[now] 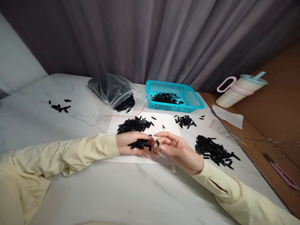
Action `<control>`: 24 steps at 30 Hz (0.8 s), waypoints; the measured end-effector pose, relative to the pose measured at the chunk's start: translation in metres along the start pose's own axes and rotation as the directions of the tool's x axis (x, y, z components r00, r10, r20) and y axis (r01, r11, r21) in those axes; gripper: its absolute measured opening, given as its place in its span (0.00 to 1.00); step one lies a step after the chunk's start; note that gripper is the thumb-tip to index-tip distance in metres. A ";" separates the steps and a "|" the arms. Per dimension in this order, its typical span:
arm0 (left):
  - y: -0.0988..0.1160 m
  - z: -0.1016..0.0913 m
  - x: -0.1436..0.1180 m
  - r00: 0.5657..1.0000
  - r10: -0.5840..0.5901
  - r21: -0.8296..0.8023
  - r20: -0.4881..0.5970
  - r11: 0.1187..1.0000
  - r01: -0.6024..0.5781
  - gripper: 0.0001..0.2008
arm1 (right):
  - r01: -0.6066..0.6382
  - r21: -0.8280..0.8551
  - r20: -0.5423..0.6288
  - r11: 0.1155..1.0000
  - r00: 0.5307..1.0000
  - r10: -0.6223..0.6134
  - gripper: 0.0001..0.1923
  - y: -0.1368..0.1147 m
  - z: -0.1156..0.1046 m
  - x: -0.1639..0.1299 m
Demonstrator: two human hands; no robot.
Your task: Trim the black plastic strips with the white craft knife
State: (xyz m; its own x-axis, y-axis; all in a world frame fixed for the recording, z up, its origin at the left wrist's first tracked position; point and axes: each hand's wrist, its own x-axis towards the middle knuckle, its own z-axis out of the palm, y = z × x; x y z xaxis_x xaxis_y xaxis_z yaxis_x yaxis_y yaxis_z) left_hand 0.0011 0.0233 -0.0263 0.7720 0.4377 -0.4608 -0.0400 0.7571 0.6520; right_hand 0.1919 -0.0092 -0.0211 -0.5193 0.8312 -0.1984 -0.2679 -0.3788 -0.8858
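Observation:
My left hand (pixel 127 139) is cupped over a white sheet (pixel 114 157), with a small heap of slim black pieces (pixel 140 144) in its palm. Close against its fingertips, my right hand (pixel 173 147) pinches one short black piece (pixel 157 142) between thumb and fingers. Something small and white shows at the fingertips, too small to name. Just behind the hands, a larger pile of the same black pieces (pixel 134 125) lies on the sheet. A pointed dark blade tip (pixel 163 127) shows beyond my right hand; the rest of it is mostly hidden.
A turquoise basket (pixel 173 107) and a clear plastic bag (pixel 110 87), both with black pieces inside, stand at the back. More piles (pixel 214 150) lie to the right, and a few pieces (pixel 60 108) far left. A lidded tumbler (pixel 241 90) and pink-handled tool (pixel 280 172) are at right.

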 end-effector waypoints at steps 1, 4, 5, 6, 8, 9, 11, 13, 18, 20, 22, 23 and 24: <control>0.001 0.000 -0.002 1.000 0.008 0.092 -0.015 0.996 -0.006 0.08 | -0.034 0.077 0.045 0.996 0.999 0.030 0.15 0.002 -0.001 0.000; 0.003 0.003 -0.006 0.997 0.001 0.267 -0.071 0.963 0.018 0.07 | -0.122 0.214 0.138 0.969 0.986 0.094 0.11 0.010 -0.005 0.003; 0.004 0.003 -0.007 0.997 -0.011 0.286 -0.082 0.958 0.034 0.07 | -0.142 0.223 0.148 0.964 0.983 0.111 0.10 0.012 -0.006 0.004; 0.004 0.003 -0.008 0.996 -0.019 0.307 -0.090 0.951 0.046 0.08 | -0.155 0.216 0.150 0.964 0.981 0.124 0.09 0.013 -0.008 0.004; 0.004 0.003 -0.009 0.995 -0.009 0.320 -0.100 0.947 0.041 0.09 | -0.162 0.174 0.148 0.971 0.979 0.137 0.09 0.013 -0.010 0.005; 0.004 0.003 -0.010 0.994 0.008 0.327 -0.109 0.945 0.028 0.10 | -0.167 0.145 0.151 0.975 0.978 0.145 0.10 0.012 -0.012 0.005; 0.002 0.004 -0.011 0.989 0.060 0.347 -0.136 0.938 -0.009 0.11 | -0.181 0.091 0.159 0.979 0.973 0.165 0.12 0.010 -0.014 0.004; -0.002 0.006 -0.012 0.979 0.116 0.392 -0.170 0.919 -0.041 0.12 | -0.194 0.049 0.161 0.980 0.970 0.184 0.13 0.009 -0.015 0.002; -0.012 0.011 -0.017 0.932 0.323 0.666 -0.167 0.733 -0.135 0.11 | -0.166 -0.035 0.150 0.985 0.974 0.170 0.11 0.010 -0.013 -0.002; -0.014 0.011 -0.018 0.909 0.401 0.754 -0.109 0.630 -0.188 0.10 | -0.169 -0.054 0.132 0.984 0.976 0.175 0.11 0.011 -0.012 -0.003; -0.014 0.011 -0.018 0.901 0.427 0.789 -0.074 0.577 -0.209 0.10 | -0.177 -0.057 0.104 0.983 0.978 0.182 0.12 0.010 -0.011 -0.004; -0.014 0.011 -0.019 0.903 0.425 0.797 -0.068 0.567 -0.207 0.09 | -0.177 -0.056 0.090 0.983 0.979 0.181 0.12 0.010 -0.011 -0.004; -0.013 0.011 -0.019 0.907 0.416 0.800 -0.066 0.565 -0.201 0.09 | -0.175 -0.055 0.077 0.983 0.981 0.179 0.12 0.009 -0.011 -0.004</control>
State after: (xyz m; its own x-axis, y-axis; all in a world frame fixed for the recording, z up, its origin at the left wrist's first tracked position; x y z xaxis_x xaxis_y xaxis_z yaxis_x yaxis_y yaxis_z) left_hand -0.0055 -0.0005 -0.0197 0.6414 0.7442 -0.1863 0.3299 -0.0483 0.9428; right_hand 0.2002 -0.0114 -0.0332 -0.6198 0.7161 -0.3209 -0.1278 -0.4956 -0.8591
